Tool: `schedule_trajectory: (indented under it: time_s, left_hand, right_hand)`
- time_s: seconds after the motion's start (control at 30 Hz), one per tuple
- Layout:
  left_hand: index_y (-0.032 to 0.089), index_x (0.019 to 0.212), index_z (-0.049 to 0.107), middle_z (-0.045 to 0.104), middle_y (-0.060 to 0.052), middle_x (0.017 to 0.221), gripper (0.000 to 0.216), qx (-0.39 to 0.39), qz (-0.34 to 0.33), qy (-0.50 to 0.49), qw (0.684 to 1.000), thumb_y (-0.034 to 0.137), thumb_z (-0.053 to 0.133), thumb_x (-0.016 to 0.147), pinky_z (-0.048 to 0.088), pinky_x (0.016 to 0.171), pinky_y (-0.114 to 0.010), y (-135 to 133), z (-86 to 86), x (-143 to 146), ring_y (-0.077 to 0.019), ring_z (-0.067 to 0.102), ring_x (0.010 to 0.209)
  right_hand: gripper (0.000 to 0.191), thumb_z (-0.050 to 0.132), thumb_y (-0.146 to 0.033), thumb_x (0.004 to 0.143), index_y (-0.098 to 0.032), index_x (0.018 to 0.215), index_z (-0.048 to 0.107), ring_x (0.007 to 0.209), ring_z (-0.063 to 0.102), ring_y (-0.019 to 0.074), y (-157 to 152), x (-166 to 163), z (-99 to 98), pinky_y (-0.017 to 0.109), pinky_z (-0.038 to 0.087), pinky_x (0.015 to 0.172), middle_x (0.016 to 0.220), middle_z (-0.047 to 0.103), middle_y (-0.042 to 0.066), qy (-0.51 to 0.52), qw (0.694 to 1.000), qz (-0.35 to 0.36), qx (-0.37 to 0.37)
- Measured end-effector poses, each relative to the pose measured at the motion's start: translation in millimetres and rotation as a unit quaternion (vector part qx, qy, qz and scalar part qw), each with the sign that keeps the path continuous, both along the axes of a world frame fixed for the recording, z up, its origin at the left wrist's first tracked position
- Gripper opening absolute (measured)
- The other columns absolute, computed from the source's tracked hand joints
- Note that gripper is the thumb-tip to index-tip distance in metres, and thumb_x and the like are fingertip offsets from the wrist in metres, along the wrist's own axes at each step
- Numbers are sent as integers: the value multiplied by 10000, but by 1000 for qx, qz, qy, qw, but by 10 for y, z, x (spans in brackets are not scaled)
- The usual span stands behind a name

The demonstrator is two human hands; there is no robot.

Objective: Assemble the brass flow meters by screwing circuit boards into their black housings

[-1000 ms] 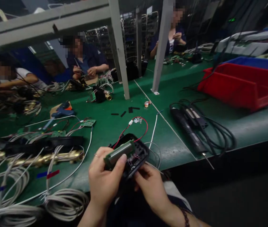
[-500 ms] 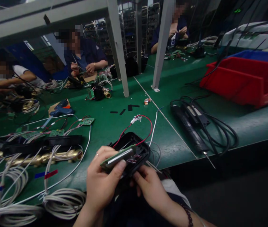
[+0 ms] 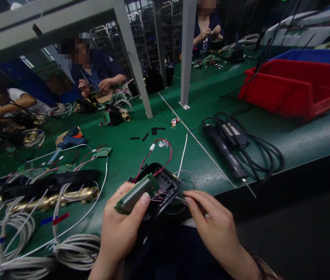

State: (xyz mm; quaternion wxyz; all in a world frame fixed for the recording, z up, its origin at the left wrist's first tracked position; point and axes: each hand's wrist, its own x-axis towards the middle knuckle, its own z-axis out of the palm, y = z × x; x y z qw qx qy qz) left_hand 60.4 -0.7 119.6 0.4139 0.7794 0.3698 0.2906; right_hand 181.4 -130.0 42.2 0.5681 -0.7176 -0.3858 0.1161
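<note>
My left hand (image 3: 119, 223) grips a green circuit board (image 3: 138, 192) with a row of silver contacts, its thumb across the board's face. Behind and under the board is an open black plastic housing (image 3: 170, 182), tilted, with thin wires inside. The left fingers behind it are hidden. From the housing a red and black wire pair (image 3: 171, 149) loops up to a small white connector (image 3: 152, 147). To the right of the housing, my right hand (image 3: 215, 219) is closed, thumb and fingers pinching a thin grey cable (image 3: 180, 199) beside the housing's edge.
Brass pipe fittings (image 3: 86, 193) and coiled white cables (image 3: 77, 251) crowd the left. An electric screwdriver (image 3: 226, 151) with black cord lies right, before a red bin (image 3: 275, 91). Grey posts (image 3: 186, 54) stand on the green table (image 3: 211, 93). Several co-workers sit across it.
My right hand has left the housing's lower edge and moved right, onto the grey cable. The board in my left hand has tipped up more. The whole view has shifted slightly.
</note>
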Motion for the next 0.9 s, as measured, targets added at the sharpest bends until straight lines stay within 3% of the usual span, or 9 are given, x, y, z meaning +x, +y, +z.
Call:
schedule_trajectory:
  time_s: [0.1, 0.2, 0.3, 0.53, 0.63, 0.8, 0.9]
  left_hand:
    - [169, 683, 607, 500, 26, 602, 216, -17, 17, -28, 999, 354, 646, 786, 374, 490, -193, -37, -30, -4, -99, 472, 529]
    - [161, 684, 612, 492, 19, 605, 236, -44, 38, -60, 996, 376, 671, 762, 368, 483, -207, -73, -52, -7, -105, 461, 523]
    - [156, 665, 616, 495, 8, 615, 271, -53, 51, -80, 994, 406, 684, 747, 375, 496, -222, -102, -57, -5, -114, 459, 533]
    - [168, 650, 612, 517, -1, 658, 279, -57, 106, -56, 991, 421, 677, 746, 390, 549, -243, -196, -34, 27, -129, 472, 579]
    - [175, 624, 610, 518, -2, 665, 253, -16, 103, -56, 993, 383, 669, 755, 407, 585, -247, -235, -47, 42, -130, 465, 595]
    - [189, 625, 625, 506, 8, 648, 215, 10, 83, -43, 996, 337, 639, 781, 409, 578, -247, -260, -32, 71, -124, 459, 575]
    - [190, 653, 639, 533, 1, 647, 187, 47, 42, -7, 998, 304, 624, 800, 406, 553, -245, -264, -18, 80, -127, 480, 565]
  right_hand:
    - [210, 519, -275, 880, -191, 903, 710, 800, 638, 219, 28, 109, -52, 342, 508, 741, 845, 704, 79, 49, 995, 75, -48]
    - [213, 547, -299, 830, -177, 834, 721, 759, 645, 215, 138, 142, -138, 323, 504, 689, 793, 709, 67, 207, 960, 165, -89]
    - [221, 609, -347, 759, -159, 790, 721, 741, 651, 217, 232, 112, -193, 304, 495, 663, 782, 716, 63, 306, 933, 160, -100]
    - [293, 589, -402, 739, -147, 722, 732, 514, 517, 145, 282, 13, -179, 251, 387, 481, 611, 649, 55, 271, 954, 92, -89]
    - [254, 578, -351, 736, -148, 676, 719, 479, 483, 126, 307, 40, -155, 238, 348, 457, 572, 620, 44, 220, 970, 66, -74]
    - [165, 563, -233, 716, -159, 599, 654, 525, 549, 138, 360, 195, -109, 223, 351, 481, 574, 638, 29, 190, 957, 177, -128]
    - [179, 583, -211, 727, -154, 561, 622, 525, 548, 145, 361, 285, -101, 232, 323, 481, 549, 622, 29, 136, 954, 183, -192]
